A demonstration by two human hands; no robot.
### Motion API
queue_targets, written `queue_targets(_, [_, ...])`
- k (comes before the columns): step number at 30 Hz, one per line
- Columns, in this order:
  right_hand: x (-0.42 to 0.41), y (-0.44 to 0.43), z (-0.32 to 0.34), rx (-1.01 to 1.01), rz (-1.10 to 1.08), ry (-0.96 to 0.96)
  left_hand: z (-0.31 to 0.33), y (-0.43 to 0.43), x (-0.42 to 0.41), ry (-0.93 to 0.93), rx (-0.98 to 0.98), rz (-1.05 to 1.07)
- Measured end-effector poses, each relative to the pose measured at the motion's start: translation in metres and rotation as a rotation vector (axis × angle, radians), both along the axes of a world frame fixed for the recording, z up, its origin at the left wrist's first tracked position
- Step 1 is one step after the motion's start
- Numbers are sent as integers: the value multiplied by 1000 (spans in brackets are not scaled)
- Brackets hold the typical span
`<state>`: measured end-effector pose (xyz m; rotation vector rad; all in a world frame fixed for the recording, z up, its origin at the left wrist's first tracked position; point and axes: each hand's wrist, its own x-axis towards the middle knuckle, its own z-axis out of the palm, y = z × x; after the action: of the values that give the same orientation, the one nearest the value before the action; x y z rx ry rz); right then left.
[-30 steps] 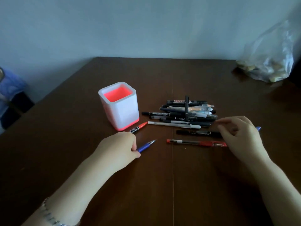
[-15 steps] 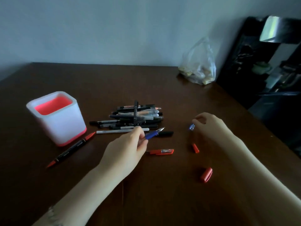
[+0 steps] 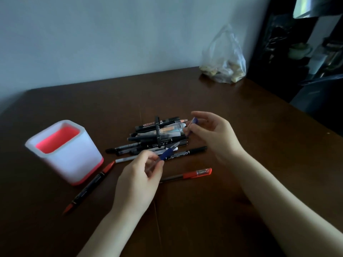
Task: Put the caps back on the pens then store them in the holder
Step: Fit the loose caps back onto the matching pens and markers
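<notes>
Left hand (image 3: 138,179) pinches the blue pen (image 3: 168,152), tip angled up-right toward the blue cap (image 3: 192,127) held in right hand (image 3: 213,135) fingertips just beyond, apart; holder (image 3: 74,164) stands left.

A dark wooden table (image 3: 241,127) with a smooth sheen bears a matt plastic holder (image 3: 74,160) (translucent white) and a crinkled clear plastic bag (image 3: 225,58)

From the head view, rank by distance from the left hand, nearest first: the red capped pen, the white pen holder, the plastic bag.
Measured from the left hand:
1. Red capped pen, on the table just to its right.
2. White pen holder, to its left.
3. Plastic bag, at the table's far right corner.
</notes>
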<state>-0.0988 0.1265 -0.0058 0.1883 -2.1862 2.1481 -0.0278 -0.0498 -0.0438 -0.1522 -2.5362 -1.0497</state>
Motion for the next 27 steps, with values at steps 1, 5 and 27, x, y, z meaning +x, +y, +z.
queue_targets(1, [5,-6,-2,-94,14,-20,0,0,0,3,11,1])
queue_targets(5, [18,-9,-8,-231,5,-92,-1,0,0,8,18,-11])
queue_targets(27, [31,-11,-6,19,220,14,14,-7,6,-6,64,-92])
